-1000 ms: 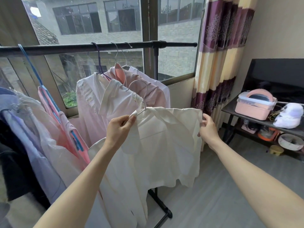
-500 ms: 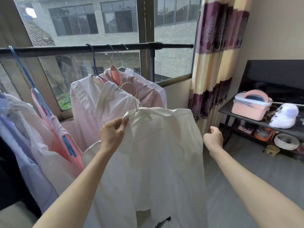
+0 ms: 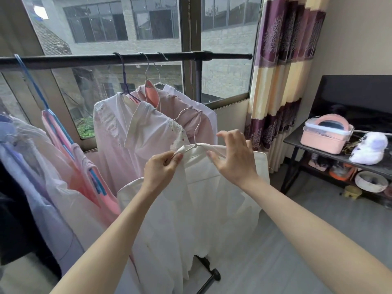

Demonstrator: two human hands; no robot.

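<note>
A cream white shirt [image 3: 212, 209] hangs on a thin metal hanger [image 3: 196, 126] that I hold up in front of the clothes rail [image 3: 127, 59]. My left hand [image 3: 161, 170] pinches the shirt's collar and the hanger's left shoulder. My right hand [image 3: 233, 160] hovers over the collar's right side, fingers spread, the thumb touching the fabric. The hanger's hook is free, below the rail.
White and pink garments [image 3: 131, 132] hang on the rail behind the shirt, more clothes [image 3: 31, 177] at the left. A striped curtain [image 3: 282, 71] hangs at the right. A dark shelf table [image 3: 297, 143] carries a pink box [image 3: 324, 136] and a white toy [image 3: 369, 148].
My right hand let go of the shirt's right shoulder, dropped away, then came up to the collar. The shirt now hangs down from the hanger. My left hand keeps its hold.
</note>
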